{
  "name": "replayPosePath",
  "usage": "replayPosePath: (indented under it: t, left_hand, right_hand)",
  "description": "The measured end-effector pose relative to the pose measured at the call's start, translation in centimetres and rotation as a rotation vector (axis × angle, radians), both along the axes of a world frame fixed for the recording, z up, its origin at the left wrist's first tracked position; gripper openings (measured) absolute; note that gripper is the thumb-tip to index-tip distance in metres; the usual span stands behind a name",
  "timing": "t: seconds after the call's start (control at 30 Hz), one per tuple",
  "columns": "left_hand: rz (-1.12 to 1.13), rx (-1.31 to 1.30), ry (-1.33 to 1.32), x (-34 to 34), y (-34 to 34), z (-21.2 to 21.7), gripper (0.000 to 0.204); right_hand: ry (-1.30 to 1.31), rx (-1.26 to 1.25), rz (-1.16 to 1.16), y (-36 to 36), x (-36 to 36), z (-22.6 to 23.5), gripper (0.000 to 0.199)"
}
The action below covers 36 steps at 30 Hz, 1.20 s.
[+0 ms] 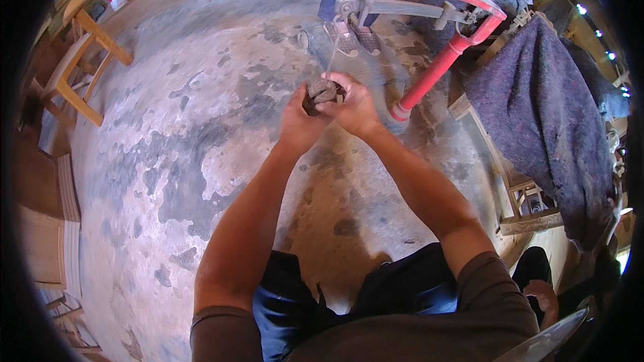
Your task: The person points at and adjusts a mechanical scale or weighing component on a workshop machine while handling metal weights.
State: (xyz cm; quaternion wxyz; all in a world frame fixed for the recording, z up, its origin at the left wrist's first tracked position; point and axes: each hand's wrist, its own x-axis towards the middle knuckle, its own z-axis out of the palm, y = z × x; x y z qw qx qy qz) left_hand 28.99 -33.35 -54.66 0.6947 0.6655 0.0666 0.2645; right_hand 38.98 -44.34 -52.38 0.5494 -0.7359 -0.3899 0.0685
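Observation:
Both of my arms reach forward over the floor, and my hands meet in the upper middle of the head view. Between them is a small round brown piece [323,91] with a dark groove across its top; its material is hard to make out. My left hand [303,117] curls round its near left side. My right hand [353,104] grips it from the right, with thumb and forefinger on its rim. A thin pale line [333,57] rises from beside the right fingertips; whether it is a string or a slim tool I cannot tell. My fingers hide the underside.
A red-painted frame [439,70] with a round post stands ahead right. A person's patterned shoes [343,40] are behind it. Dark cloth [537,104] drapes over wooden furniture on the right. A wooden chair [84,60] stands left. Another person's hand [542,291] is lower right. The floor [188,161] is patchy.

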Motion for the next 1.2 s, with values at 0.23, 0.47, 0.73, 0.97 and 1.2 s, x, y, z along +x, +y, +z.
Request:
replayPosePath:
  t: [0.23, 0.47, 0.73, 0.97, 1.2]
  left_hand:
    - [0.003, 0.011, 0.054, -0.2, -0.5, 1.1, 0.082]
    - [0.133, 0.289, 0.135, 0.3, 1.0, -0.3, 0.084]
    - [0.134, 0.245, 0.127, -0.2, 0.6, 0.9, 0.079]
    - [0.066, 0.142, 0.100, 0.6, 0.9, -0.7, 0.081]
    - [0.033, 0.175, 0.132, -0.1, 1.4, -1.3, 0.083]
  right_hand:
    - [0.186, 0.104, -0.021, -0.3, -0.3, 0.9, 0.057]
    - [0.391, 0.390, -0.182, -2.1, 3.2, 0.9, 0.057]
    - [-0.419, 0.509, -0.231, -6.5, 0.5, 9.0, 0.065]
    - [-0.506, 0.705, -0.289, -7.7, 1.4, 13.6, 0.064]
    - [-0.597, 0.833, -0.419, -8.6, 1.9, 16.4, 0.063]
